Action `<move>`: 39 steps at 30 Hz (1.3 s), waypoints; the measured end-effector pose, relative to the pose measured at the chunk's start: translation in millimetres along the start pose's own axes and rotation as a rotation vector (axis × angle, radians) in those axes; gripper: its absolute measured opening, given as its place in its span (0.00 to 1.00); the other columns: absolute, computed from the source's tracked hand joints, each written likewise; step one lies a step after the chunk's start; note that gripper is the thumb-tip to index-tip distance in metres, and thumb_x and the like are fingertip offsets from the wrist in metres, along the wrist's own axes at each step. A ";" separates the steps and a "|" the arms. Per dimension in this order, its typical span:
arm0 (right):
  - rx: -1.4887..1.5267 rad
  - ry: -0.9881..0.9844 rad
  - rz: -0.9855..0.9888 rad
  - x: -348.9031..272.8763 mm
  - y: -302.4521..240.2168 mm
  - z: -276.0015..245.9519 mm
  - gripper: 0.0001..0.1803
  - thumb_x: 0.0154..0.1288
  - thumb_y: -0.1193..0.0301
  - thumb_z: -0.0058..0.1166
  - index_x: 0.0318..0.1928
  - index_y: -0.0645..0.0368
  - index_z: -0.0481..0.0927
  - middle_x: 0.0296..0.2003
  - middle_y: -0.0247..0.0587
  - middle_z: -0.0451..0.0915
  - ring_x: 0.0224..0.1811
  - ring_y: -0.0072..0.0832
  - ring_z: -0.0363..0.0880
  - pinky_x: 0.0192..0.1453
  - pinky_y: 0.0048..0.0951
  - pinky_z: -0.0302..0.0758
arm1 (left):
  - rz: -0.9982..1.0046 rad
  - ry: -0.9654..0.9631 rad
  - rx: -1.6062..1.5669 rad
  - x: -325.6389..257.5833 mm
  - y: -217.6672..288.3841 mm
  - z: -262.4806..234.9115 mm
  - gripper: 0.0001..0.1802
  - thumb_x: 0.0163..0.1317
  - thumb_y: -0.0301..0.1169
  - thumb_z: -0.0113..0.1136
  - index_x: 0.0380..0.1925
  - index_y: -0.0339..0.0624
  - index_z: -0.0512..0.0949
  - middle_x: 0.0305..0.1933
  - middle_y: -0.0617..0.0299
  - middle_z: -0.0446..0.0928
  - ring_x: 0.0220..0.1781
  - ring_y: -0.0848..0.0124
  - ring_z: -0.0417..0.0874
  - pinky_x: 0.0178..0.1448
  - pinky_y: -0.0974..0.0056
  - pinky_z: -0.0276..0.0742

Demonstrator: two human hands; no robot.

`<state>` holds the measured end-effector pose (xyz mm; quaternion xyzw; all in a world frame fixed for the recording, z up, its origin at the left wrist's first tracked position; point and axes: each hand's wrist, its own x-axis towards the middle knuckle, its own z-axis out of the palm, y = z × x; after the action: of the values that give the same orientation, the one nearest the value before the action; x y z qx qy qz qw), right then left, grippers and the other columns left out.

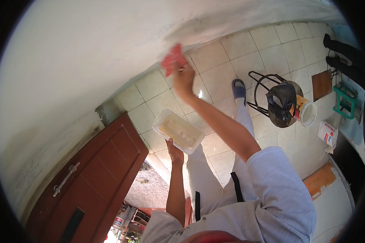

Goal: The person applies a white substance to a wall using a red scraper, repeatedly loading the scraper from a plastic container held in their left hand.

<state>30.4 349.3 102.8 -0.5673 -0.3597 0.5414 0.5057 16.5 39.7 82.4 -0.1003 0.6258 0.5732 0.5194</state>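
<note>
Closest to my lens, the grey sleeve [278,190] leads up to my right hand [183,79], fingers closed around a red scraper [172,59] pressed flat to the white wall [89,60]. Below it and to the left, my left hand [175,153] grips from beneath a white rectangular tray [159,121] holding pale paste, possibly filler. Right of both hands, a black stool [258,95] carries a dark bucket [283,106].
</note>
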 end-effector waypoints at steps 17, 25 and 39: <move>0.117 -0.071 -0.174 -34.8 -63.6 33.9 0.10 0.67 0.71 0.56 0.39 0.68 0.81 0.27 0.41 0.82 0.29 0.23 0.80 0.35 0.28 0.75 | 0.041 -0.016 0.005 -43.6 26.7 -13.3 0.39 0.66 0.53 0.51 0.71 0.43 0.58 0.70 0.58 0.65 0.71 0.60 0.65 0.73 0.52 0.61; 0.489 -0.178 0.489 98.3 -47.7 -35.5 0.09 0.67 0.75 0.49 0.33 0.68 0.80 0.30 0.44 0.83 0.28 0.28 0.81 0.32 0.24 0.77 | 0.057 -0.045 -0.084 -55.5 37.9 -23.3 0.41 0.65 0.48 0.55 0.73 0.47 0.53 0.72 0.58 0.62 0.73 0.58 0.62 0.75 0.51 0.58; 0.390 -0.400 0.243 -108.0 -278.1 -156.9 0.11 0.70 0.71 0.56 0.48 0.63 0.75 0.39 0.32 0.76 0.35 0.17 0.75 0.40 0.19 0.73 | 0.494 -0.273 0.040 -134.5 138.1 32.9 0.50 0.61 0.48 0.60 0.75 0.38 0.46 0.74 0.51 0.56 0.76 0.59 0.57 0.77 0.54 0.53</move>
<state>205.9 281.1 382.4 -0.3806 -0.2711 0.7575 0.4558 -6.1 48.1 276.4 0.1437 0.5667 0.6779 0.4456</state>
